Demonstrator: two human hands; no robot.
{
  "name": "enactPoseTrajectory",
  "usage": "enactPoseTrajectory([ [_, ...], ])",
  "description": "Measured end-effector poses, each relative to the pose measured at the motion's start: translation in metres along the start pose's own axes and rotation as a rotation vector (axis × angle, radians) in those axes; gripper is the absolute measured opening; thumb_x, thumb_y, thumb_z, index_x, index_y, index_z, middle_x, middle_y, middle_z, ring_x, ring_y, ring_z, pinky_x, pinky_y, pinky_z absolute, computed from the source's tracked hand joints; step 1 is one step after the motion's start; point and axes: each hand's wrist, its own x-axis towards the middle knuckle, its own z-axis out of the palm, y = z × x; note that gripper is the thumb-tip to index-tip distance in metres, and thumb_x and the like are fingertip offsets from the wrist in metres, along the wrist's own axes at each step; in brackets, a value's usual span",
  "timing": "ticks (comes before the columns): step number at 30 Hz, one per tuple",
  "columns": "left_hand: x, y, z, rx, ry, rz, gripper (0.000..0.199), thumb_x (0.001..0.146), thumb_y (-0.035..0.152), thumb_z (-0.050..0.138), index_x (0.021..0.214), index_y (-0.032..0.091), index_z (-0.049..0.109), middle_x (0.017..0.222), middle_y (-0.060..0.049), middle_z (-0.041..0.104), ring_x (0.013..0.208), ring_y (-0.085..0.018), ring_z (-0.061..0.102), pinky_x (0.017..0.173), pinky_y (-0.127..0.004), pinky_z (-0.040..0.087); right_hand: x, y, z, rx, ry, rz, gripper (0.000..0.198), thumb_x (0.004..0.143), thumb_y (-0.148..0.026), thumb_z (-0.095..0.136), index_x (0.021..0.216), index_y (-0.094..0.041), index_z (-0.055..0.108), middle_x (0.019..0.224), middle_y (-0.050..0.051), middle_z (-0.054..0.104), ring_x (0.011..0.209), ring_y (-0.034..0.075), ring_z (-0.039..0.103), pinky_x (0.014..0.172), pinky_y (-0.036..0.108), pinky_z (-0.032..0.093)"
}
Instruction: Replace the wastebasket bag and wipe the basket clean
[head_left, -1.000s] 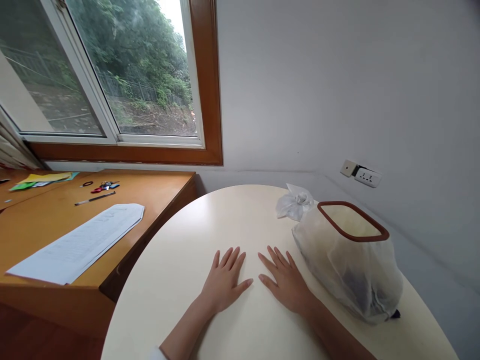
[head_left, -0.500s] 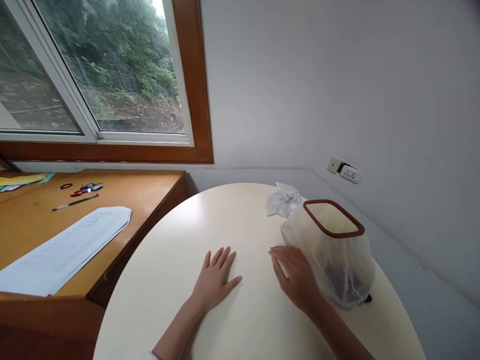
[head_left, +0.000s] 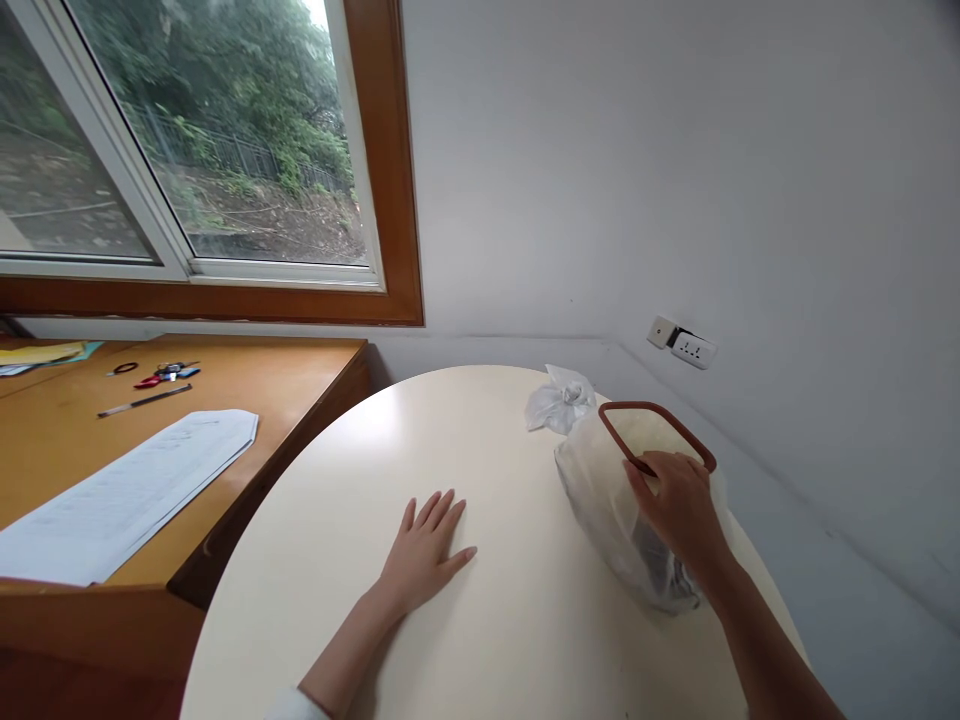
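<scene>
My left hand (head_left: pixel 422 553) lies flat on the round cream table (head_left: pixel 360 440), fingers and thumb spread, holding nothing. On the right, my right hand (head_left: pixel 681 505) reaches over a translucent plastic bag (head_left: pixel 600 500), its fingers curled over the near edge of a brown rounded-rectangular rim (head_left: pixel 630 404). This rim sits at the top of the bag, with a pale middle. Dark contents show dimly through the bag's lower part; what they are cannot be made out. Part of the rim's near side is hidden by my fingers.
A small knotted plastic bag (head_left: pixel 562 398) rests behind the larger one. To the left stands a wooden desk (head_left: pixel 300 375) with papers (head_left: pixel 142 500), a pen (head_left: pixel 144 401) and small items. A socket (head_left: pixel 694 350) is on the wall at right.
My right hand has moved from the tabletop beside the bag, up and right, onto the brown rim's near edge. My left hand stays flat on the table.
</scene>
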Motion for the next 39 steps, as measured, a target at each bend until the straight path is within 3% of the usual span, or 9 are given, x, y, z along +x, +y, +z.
enactPoseTrajectory([
  [3, 0.0, 0.005, -0.006, -0.051, -0.009, -0.02, 0.058, 0.085, 0.055, 0.035, 0.136, 0.029, 0.031, 0.144, -0.006, 0.031, 0.134, -0.027, 0.022, 0.108, -0.054, 0.012, -0.001, -0.007, 0.0, 0.107, 0.039, -0.002, 0.027, 0.085, -0.037, 0.043, 0.067, -0.018, 0.053, 0.068, 0.004, 0.062, 0.071, 0.019, 0.057, 0.082, 0.038, 0.034],
  [6, -0.001, 0.012, -0.009, -0.128, 0.038, -0.054, 0.06, 0.084, 0.054, 0.038, 0.137, 0.029, 0.026, 0.142, -0.008, 0.035, 0.132, -0.025, 0.027, 0.108, -0.054, 0.011, -0.002, -0.021, -0.001, 0.185, 0.067, 0.023, 0.026, 0.084, -0.036, 0.046, 0.067, -0.018, 0.054, 0.068, 0.003, 0.061, 0.07, 0.018, 0.056, 0.077, 0.035, 0.035],
  [13, 0.002, 0.037, -0.014, -0.435, 0.074, -0.059, 0.079, 0.078, 0.051, 0.052, 0.141, 0.029, 0.009, 0.148, -0.009, 0.015, 0.135, -0.027, 0.019, 0.106, -0.046, 0.028, -0.009, -0.067, 0.001, 0.287, 0.055, -0.088, 0.021, 0.083, -0.03, 0.052, 0.065, -0.018, 0.051, 0.064, 0.0, 0.058, 0.067, 0.015, 0.053, 0.074, 0.032, 0.034],
  [24, 0.018, 0.076, -0.005, -0.773, 0.221, 0.053, 0.117, 0.062, 0.046, 0.072, 0.14, 0.027, -0.014, 0.147, -0.012, 0.004, 0.136, -0.031, 0.007, 0.109, -0.05, 0.02, -0.024, -0.104, 0.004, 0.377, 0.032, -0.195, 0.019, 0.083, -0.021, 0.051, 0.064, -0.018, 0.047, 0.06, -0.002, 0.051, 0.065, 0.013, 0.048, 0.074, 0.032, 0.033],
  [32, 0.027, 0.092, 0.002, -0.833, 0.255, -0.007, 0.132, 0.054, 0.045, 0.078, 0.137, 0.025, -0.023, 0.148, -0.014, -0.004, 0.136, -0.033, -0.001, 0.109, -0.053, 0.015, -0.029, -0.114, 0.001, 0.422, 0.056, -0.205, 0.017, 0.082, -0.017, 0.049, 0.065, -0.019, 0.044, 0.06, -0.002, 0.049, 0.064, 0.014, 0.047, 0.074, 0.033, 0.034],
  [39, 0.031, 0.091, 0.013, -0.786, 0.315, -0.029, 0.127, 0.059, 0.039, 0.074, 0.136, 0.024, -0.025, 0.149, -0.012, -0.006, 0.137, -0.031, 0.0, 0.11, -0.051, 0.014, -0.03, -0.125, 0.003, 0.479, 0.056, -0.211, 0.018, 0.082, -0.016, 0.048, 0.064, -0.019, 0.043, 0.061, -0.002, 0.049, 0.063, 0.013, 0.046, 0.072, 0.032, 0.035],
])
